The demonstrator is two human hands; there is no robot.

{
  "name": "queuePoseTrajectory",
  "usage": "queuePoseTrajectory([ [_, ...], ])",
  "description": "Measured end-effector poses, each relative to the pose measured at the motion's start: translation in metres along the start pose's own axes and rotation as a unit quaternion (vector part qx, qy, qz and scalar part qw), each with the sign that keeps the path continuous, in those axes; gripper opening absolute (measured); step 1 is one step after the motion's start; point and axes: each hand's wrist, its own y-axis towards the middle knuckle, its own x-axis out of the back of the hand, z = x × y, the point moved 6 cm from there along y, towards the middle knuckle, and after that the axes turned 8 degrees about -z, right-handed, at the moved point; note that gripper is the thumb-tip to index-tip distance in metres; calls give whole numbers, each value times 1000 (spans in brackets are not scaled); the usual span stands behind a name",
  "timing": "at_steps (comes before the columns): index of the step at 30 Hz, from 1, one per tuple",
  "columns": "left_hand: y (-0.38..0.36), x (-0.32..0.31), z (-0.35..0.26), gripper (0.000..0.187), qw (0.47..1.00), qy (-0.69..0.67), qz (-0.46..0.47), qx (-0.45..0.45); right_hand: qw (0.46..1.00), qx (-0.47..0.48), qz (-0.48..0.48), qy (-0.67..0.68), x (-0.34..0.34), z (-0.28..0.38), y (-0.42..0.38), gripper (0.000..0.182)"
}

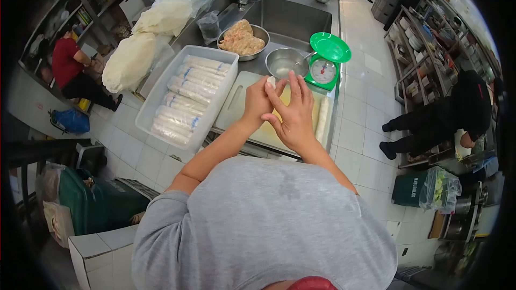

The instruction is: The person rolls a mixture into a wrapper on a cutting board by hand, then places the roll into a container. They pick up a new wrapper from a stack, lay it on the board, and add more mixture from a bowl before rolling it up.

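Both of my hands meet over a yellowish board (269, 133). My left hand (257, 99) is closed around a small pale piece (271, 81) that shows at its fingertips. My right hand (294, 110) has its fingers spread, and its index finger reaches to that piece. Just right of it lies a long white roll (323, 119). Beyond my hands stands a metal bowl (280, 60) with a utensil in it, beside a green scale (324, 71) carrying a green dish (330, 46). On the left, a plastic bin (145, 113) holds several wrapped rolls (185, 102).
A bowl of orange-tinted mixture (242, 39) stands near the sink (301, 16). Large pale bags (129, 62) lie at the left. One person in red (70, 62) is on the left; another in black (467, 96) bends at the right-hand shelves. Green containers (102, 198) stand lower left.
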Motion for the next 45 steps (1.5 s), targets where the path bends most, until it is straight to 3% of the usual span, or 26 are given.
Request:
queuePoseTrajectory([
  [7, -5, 3, -9, 36, 999, 45, -25, -20, 999, -14, -29, -23, 1, 6, -1, 60],
  [14, -11, 2, 1, 29, 993, 70, -1, -100, 1000, 3, -25, 3, -6, 4, 13, 48],
  [16, -15, 2, 4, 27, 997, 30, 16, -74, 1000, 8, -3, 16, -18, -7, 17, 42],
  [19, -13, 7, 1, 25, 1000, 4, 7, -30, 983, -71, 49, 165, -31, -26, 11, 40],
  [21, -1, 16, 1, 26, 999, 8, -8, 45, 959, -113, -34, 258, -9, -27, 5, 41],
  [22, 5, 19, 5, 28, 999, -8, -15, 42, 941, -131, -73, 303, 0, -29, 2, 43],
  [25, 9, 23, -5, 29, 998, -30, 37, 36, 944, -103, -29, 311, -7, -27, -9, 47],
  [34, 3, 18, -11, 31, 999, -5, 49, -6, 966, -58, -23, 253, -4, -16, -5, 45],
  [40, -7, 13, -10, 31, 986, 97, 60, -123, 998, 36, -5, 60, -4, -6, 7, 39],
  [43, -13, 10, -13, 27, 983, 51, 55, -165, 997, 45, 43, 43, -10, -6, 10, 41],
  [45, -13, 13, -12, 20, 995, -7, 82, -53, 955, -70, -34, 286, 0, -23, 4, 44],
])
